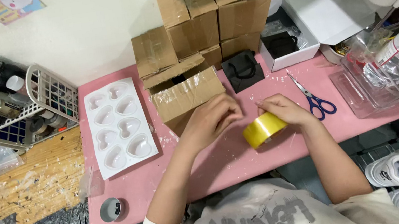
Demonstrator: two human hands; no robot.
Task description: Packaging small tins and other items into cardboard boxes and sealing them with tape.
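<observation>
My right hand (pixel 285 110) grips a roll of yellow-tinted packing tape (pixel 263 129) just above the pink table (pixel 226 160). My left hand (pixel 213 118) hovers beside the roll with its fingertips pinched together near the tape's free end; whether it holds the end I cannot tell. Right behind my left hand lies a small open cardboard box (pixel 184 94), its flaps loose.
Stacked cardboard boxes (pixel 212 15) stand at the back. A white heart-shaped mould tray (pixel 118 128) lies left, a black paper bag (pixel 242 70) and blue-handled scissors (pixel 313 98) right of centre. A white open box (pixel 315 14), clear plastic containers (pixel 389 71), a bottle basket (pixel 9 109), a small round tin (pixel 111 209).
</observation>
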